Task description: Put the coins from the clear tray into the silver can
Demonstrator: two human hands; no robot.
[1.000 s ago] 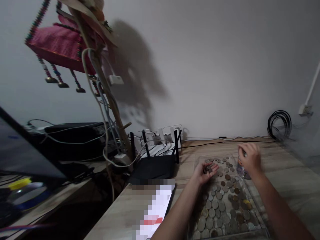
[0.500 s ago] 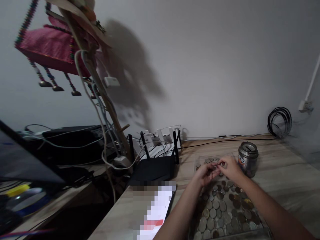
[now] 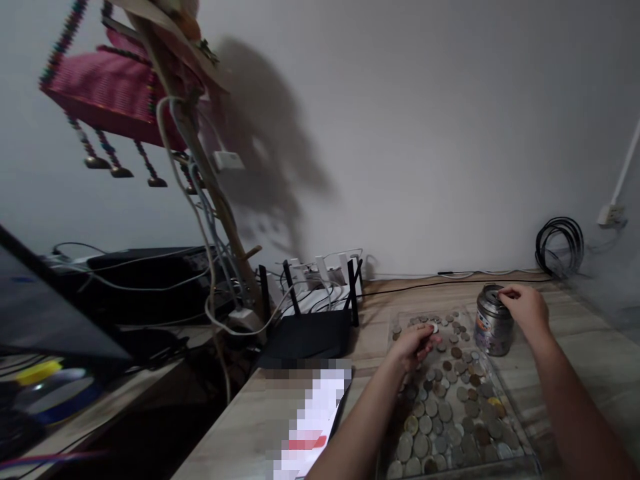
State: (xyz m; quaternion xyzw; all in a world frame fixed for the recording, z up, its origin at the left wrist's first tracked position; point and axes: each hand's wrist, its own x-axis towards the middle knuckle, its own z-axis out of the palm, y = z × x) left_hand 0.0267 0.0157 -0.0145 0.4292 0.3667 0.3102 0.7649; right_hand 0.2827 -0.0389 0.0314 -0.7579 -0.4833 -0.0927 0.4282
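The right hand (image 3: 525, 308) is pinching its fingertips together over the slot of the tin (image 3: 493, 327), which is standing just beside the tray (image 3: 523, 443) of coins (image 3: 440, 413). I cannot tell whether it is gripping anything. The left hand (image 3: 413, 345) is curling loosely over the tray, holding a pale coin (image 3: 434, 329). Judging by this, a coin is being fed in, and the next move is calling for edge-on alignment with the slot.

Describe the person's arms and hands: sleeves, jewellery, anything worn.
The left forearm and right forearm are bare to the picture's lower edge; no sleeve shows. The left hand and right hand wear no gloves, and neither wrist carries a watch or bracelet. Rings are too small to tell.
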